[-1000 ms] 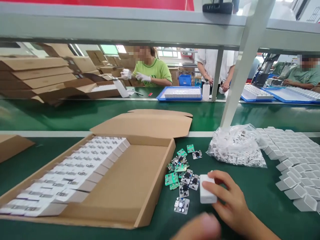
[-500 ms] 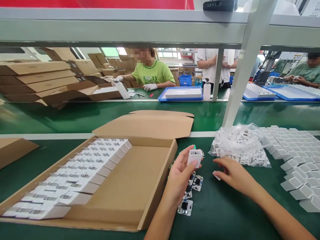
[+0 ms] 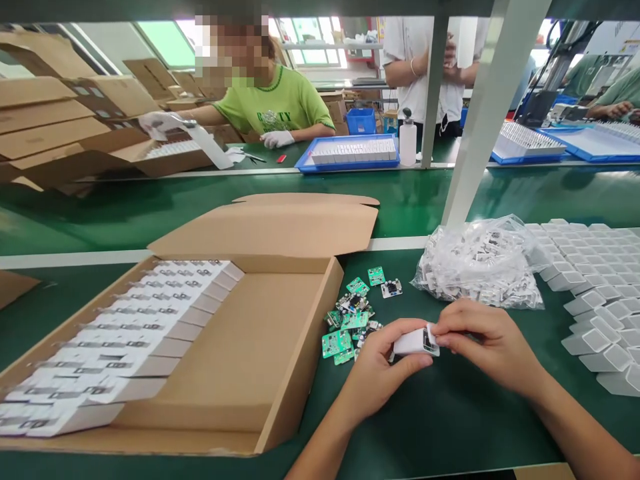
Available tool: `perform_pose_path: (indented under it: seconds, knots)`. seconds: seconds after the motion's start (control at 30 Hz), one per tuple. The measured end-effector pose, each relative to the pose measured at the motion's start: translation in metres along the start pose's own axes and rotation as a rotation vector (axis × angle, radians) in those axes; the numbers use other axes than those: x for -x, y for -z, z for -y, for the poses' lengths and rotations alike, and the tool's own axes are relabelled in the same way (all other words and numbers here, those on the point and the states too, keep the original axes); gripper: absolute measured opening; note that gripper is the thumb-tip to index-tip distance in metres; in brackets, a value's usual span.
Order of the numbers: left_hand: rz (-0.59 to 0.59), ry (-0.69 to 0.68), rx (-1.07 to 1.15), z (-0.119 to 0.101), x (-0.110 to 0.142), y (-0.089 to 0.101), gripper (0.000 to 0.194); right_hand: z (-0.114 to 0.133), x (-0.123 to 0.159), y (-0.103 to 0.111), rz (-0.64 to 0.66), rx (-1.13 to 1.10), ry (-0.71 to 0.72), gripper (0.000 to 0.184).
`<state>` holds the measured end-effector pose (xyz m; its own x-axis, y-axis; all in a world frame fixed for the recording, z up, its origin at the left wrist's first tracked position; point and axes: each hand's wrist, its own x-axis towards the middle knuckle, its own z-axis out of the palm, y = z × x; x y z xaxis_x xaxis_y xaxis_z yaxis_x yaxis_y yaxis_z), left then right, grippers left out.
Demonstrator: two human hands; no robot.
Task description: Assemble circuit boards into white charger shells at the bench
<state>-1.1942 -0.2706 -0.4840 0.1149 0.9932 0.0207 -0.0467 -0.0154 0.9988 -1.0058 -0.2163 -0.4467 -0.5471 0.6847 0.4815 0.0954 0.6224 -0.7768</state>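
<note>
My left hand [image 3: 377, 377] is closed around a small white plastic housing [image 3: 410, 343], its opening turned to the right. At that opening, my right hand [image 3: 487, 343] pinches a small white piece [image 3: 433, 333] between thumb and fingertips. The piece touches the housing's end, partly hidden by the fingers; how far in it sits I cannot tell. Left of the hands lies a loose pile of green circuit boards [image 3: 337, 343], some showing a white side with black parts. Beyond my right hand rests a clear plastic bag [image 3: 480, 267] full of small white pieces.
An open cardboard box [image 3: 250, 347] on the left holds rows of white units [image 3: 165, 320] along its left side. Rows of white housings [image 3: 597, 300] stand at the right. A metal post [image 3: 470, 127] rises behind the bag. Across the bench, a gloved person [image 3: 280, 107] works near a blue tray [image 3: 307, 163].
My right hand has brought its small white piece left to the housing. My left hand has lowered and tipped the housing sideways. The view has tilted downward.
</note>
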Motion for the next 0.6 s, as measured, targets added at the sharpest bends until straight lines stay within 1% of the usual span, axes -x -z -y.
perform_pose_path:
  seconds: [0.1,0.23,0.37,0.47,0.6]
  knots:
    - [-0.025,-0.030,-0.063,-0.0009,-0.0007,-0.0028,0.028,-0.0009,0.0025,-0.0046,0.040,0.037,0.013,0.016]
    - [-0.046,-0.044,-0.122,0.0005,-0.0008,-0.0023,0.030,-0.0024,0.0039,-0.0078,0.032,0.033,0.024,0.016]
    - [-0.068,-0.072,-0.163,0.0009,0.0009,-0.0011,0.030,-0.0005,0.0034,-0.0057,0.019,0.058,0.033,0.015]
    - [-0.076,-0.088,-0.173,-0.0006,0.0020,-0.0017,0.030,0.0006,0.0032,-0.0045,0.007,0.059,0.018,0.014]
    - [-0.075,-0.103,-0.172,-0.0025,0.0019,-0.0030,0.028,0.0006,0.0041,-0.0063,0.020,0.050,0.007,0.015]
